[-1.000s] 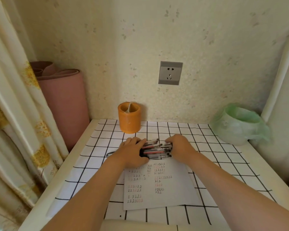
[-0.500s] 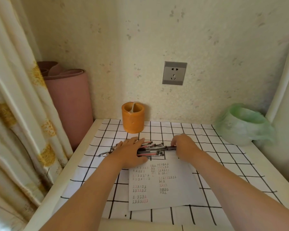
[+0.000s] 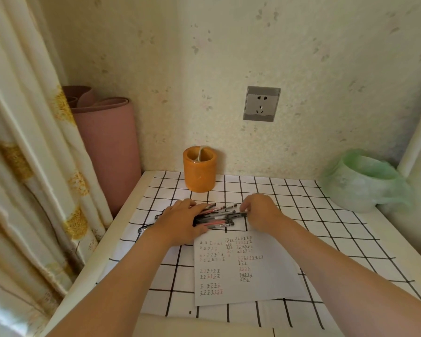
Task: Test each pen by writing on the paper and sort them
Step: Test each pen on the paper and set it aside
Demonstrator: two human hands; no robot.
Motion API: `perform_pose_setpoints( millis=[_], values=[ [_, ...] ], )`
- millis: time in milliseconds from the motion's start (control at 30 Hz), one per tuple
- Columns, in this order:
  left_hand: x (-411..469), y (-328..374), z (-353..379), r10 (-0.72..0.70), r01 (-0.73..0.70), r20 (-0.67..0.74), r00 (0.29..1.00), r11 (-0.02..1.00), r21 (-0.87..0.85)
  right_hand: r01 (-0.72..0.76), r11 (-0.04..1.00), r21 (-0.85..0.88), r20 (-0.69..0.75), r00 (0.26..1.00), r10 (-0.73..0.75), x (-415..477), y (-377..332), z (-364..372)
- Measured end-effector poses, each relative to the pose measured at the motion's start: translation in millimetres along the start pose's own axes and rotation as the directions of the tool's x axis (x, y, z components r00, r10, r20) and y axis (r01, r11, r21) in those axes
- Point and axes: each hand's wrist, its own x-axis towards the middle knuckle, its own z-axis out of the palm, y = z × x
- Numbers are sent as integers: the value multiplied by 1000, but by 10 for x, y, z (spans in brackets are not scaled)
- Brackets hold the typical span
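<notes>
One dark pen (image 3: 237,214) is pinched by the right hand (image 3: 260,211). The pile of pens (image 3: 215,216), just above the paper (image 3: 265,276), is pressed under the flat, spread left hand (image 3: 182,221). If tugged fast, pens could be rolled off the table (image 3: 338,229).

The left hand (image 3: 180,222) lay flat over a loose pile of pens (image 3: 216,216) on the grid-patterned table cover (image 3: 301,215), while the right hand (image 3: 261,211) pinched the end of one dark pen (image 3: 237,214). A written-on paper (image 3: 243,266) lay just below the pile. An orange holder (image 3: 199,169) stood behind, a green-lined bin (image 3: 367,181) at the right.
</notes>
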Motion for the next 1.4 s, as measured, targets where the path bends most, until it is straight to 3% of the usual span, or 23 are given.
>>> perform_pose_setpoints(
  millis=[267, 400, 500, 600, 767, 967, 1067, 1167, 1300, 1400],
  values=[
    [-57, -78, 68, 7, -8, 25, 1000, 999, 37, 260, 950, 172, 11, 964, -266, -28, -312, 155],
    [-78, -28, 44, -19, 17, 34, 999, 998, 57, 341, 936, 90, -125, 936, -329, -203, -253, 94],
    [-110, 133, -24, -13, 13, 16, 1000, 1000, 29, 414, 910, 30, -40, 910, -412, -489, -122, 95],
    [-132, 340, -56, 57, -59, -88, 995, 998, -22, 440, 898, -2, 53, 897, -439, -733, 28, 88],
    [-231, 669, -93, 185, -195, -129, 974, 979, -64, 390, 903, -181, 130, 919, -371, -970, 418, -39],
    [-271, 1032, 27, 265, -263, 110, 958, 964, -34, 147, 917, -372, 65, 989, -132, -1051, 894, -238],
    [-237, 1138, 134, 278, -286, 161, 947, 958, 26, 133, 918, -373, 82, 991, -110, -1030, 868, -221],
    [-179, 1103, 111, 270, -270, 97, 958, 963, -14, 189, 924, -334, 142, 979, -149, -961, 718, -169],
    [-91, 791, 44, 179, -181, -138, 974, 983, -3, 255, 922, -290, 185, 961, -207, -820, 553, -113],
    [-99, 499, 21, 66, -61, -76, 995, 996, 60, 277, 917, -288, 190, 955, -228, -696, 432, -91]
  ],
)
